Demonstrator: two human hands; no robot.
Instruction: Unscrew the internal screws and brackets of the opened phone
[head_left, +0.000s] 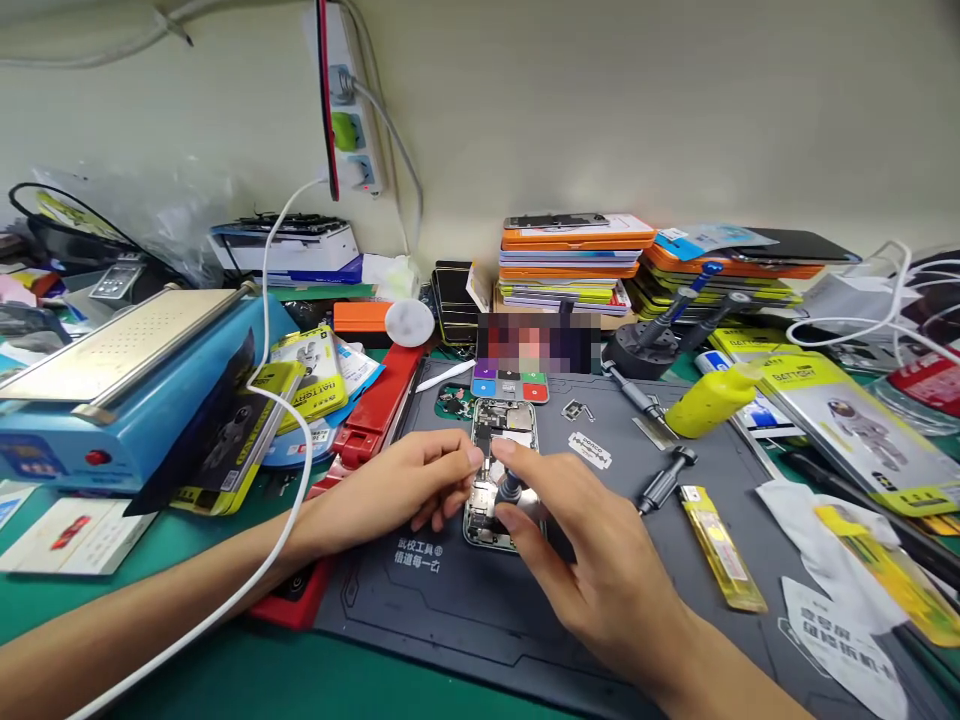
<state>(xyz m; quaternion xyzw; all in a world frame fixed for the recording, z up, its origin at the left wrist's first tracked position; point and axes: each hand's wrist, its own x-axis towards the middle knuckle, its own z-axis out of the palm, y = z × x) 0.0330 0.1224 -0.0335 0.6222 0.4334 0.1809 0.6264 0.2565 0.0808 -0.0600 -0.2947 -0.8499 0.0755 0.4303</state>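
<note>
An opened smartphone lies on the dark work mat, its inner boards and metal plates exposed. My right hand grips a small screwdriver between thumb and fingers, upright over the middle of the phone; its tip is hidden. At the phone's left edge is my left hand, fingers curled and thumb against the forefinger; whatever they pinch, if anything, is too small to make out. Beyond the phone stands a colour-blocked screw tray. A razor blade and small metal parts lie to the right.
Two more screwdrivers, a yellow lighter and a yellow bottle lie on the right. A blue heating-plate machine stands left. A white cable crosses over my left forearm. Stacked boxes line the wall.
</note>
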